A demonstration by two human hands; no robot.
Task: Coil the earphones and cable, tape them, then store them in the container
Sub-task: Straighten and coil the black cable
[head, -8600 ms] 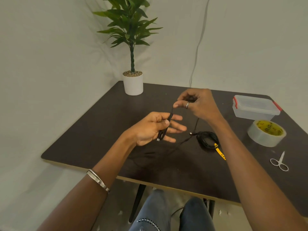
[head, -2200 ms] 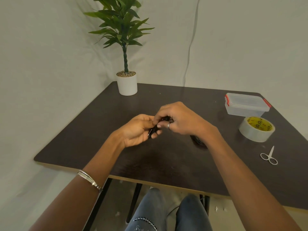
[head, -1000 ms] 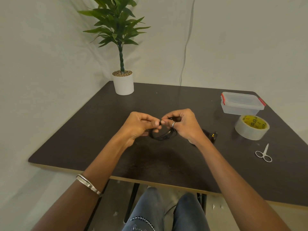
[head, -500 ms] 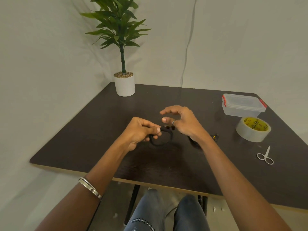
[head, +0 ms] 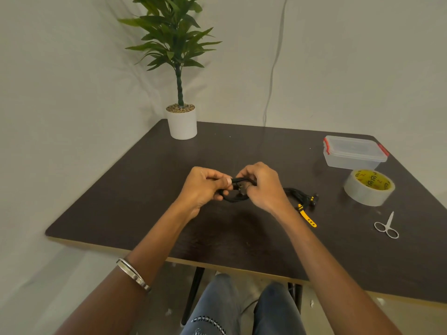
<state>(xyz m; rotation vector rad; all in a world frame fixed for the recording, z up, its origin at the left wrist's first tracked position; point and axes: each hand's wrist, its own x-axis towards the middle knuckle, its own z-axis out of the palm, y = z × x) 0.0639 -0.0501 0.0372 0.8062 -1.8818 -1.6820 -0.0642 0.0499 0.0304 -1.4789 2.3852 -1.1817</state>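
Both hands meet above the middle of the dark table (head: 150, 189), left hand (head: 202, 188) and right hand (head: 262, 186) each with a closed grip on a small black coil of thin cord (head: 235, 191), looped into a flattened oval, strands bunched, lower arc hanging between the fists. Second black cable bundle (head: 298, 195) lies on the table just right of the right wrist, with a yellow strap (head: 307, 217) sticking out. Container (head: 353, 154) lidded, red clips, far right; tape roll (head: 368, 187) near it, scissors (head: 387, 226) closer to the front edge
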